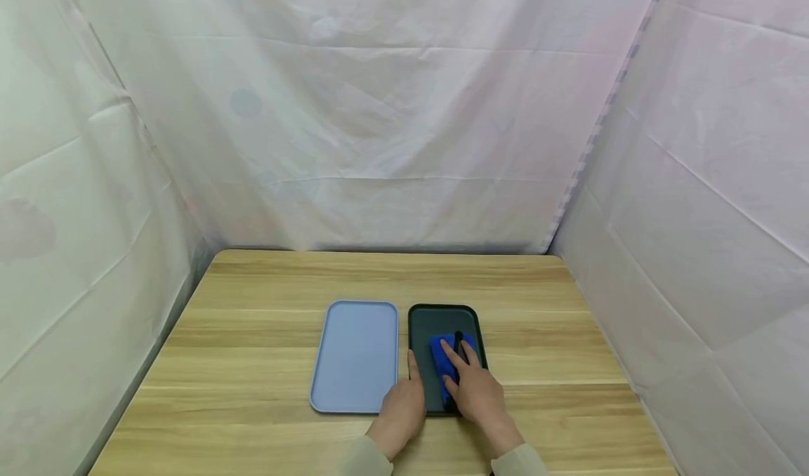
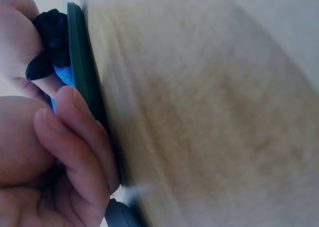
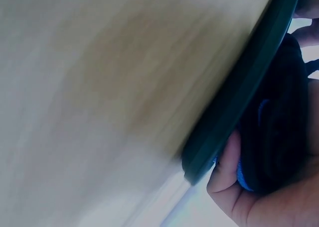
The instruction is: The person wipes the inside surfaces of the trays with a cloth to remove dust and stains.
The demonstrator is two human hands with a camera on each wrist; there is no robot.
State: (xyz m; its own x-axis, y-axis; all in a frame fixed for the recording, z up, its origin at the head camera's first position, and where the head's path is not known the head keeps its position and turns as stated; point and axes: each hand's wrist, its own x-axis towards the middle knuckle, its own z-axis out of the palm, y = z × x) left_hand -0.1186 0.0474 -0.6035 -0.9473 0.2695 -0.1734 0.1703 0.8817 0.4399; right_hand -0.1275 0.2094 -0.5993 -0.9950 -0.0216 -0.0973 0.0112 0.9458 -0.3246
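In the head view, a dark green tray (image 1: 432, 318) lies on the table right of centre. On it lies a blue cloth (image 1: 439, 349) with a black, bunched strip (image 1: 458, 339) along it. My right hand (image 1: 477, 392) is spread over both and holds the bundle between thumb and fingers; in the right wrist view a fingertip (image 3: 231, 160) touches the blue part beside the tray's rim. My left hand (image 1: 404, 406) rests at the green tray's left edge, one finger extended along the rim. Its other fingers (image 2: 82, 162) bend loosely beside the tray in the left wrist view.
A light blue tray (image 1: 357, 357) lies just left of the green one, a narrow gap between them. The wooden table (image 1: 253, 349) is bordered by white sheeting (image 1: 392, 111) at the back and both sides.
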